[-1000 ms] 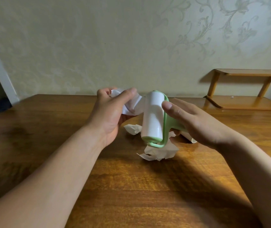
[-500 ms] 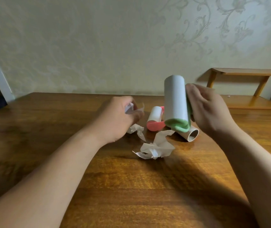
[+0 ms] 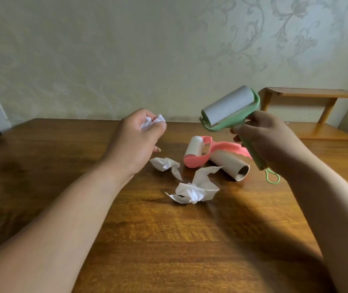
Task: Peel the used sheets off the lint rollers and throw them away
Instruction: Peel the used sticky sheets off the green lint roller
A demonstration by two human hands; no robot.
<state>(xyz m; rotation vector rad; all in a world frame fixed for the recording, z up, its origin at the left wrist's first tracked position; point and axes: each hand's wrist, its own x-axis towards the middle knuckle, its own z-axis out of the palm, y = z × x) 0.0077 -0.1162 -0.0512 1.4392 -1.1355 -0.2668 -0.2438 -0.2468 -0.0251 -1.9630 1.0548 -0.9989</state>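
Crumpled sheet (image 3: 152, 122) in left hand (image 3: 136, 142), green lint roller (image 3: 231, 109) in right hand (image 3: 268, 138)

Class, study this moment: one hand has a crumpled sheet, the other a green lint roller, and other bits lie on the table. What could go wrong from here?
1. The crumpled sheet in the left hand is probably sticky, so it may cling to the fingers instead of dropping.
2. No bin is in view, and two wads already lie on the table; they could be forgotten.
3. The right hand holds the green roller above the pink roller and cardboard tube; lowering it could knock them.
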